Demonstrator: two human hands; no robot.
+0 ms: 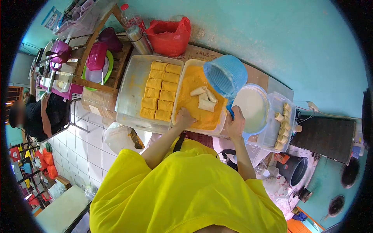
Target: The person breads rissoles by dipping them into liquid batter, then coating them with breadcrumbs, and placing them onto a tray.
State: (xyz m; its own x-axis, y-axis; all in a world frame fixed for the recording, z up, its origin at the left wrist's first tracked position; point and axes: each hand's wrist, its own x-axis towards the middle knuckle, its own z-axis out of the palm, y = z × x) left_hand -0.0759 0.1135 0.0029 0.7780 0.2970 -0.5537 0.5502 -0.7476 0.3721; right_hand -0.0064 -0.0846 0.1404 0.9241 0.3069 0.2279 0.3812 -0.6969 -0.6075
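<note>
My right hand (236, 123) is wrapped around the handle of a blue plastic strainer (223, 73), which is tilted above the tub of orange breadcrumbs (194, 81). My left hand (185, 119) is at the near side of that tub, fingers apart and touching the crumbs, with nothing visible in them. Several pale unbreaded rolls (207, 101) lie on the crumbs under the strainer. Right of the tub stands a bowl of whitish batter (248, 104). On the left, a clear container (130, 85) holds rows of orange crumb-coated rolls (159, 91).
A clear box (268, 134) with several pale rolls sits at the right. Behind the containers are a red plastic bag (169, 37) and a steel flask (139, 40). A wooden rack (116, 73) holds dishes at left. Another person (35, 112) is at far left. A dark bucket (293, 171) stands below right.
</note>
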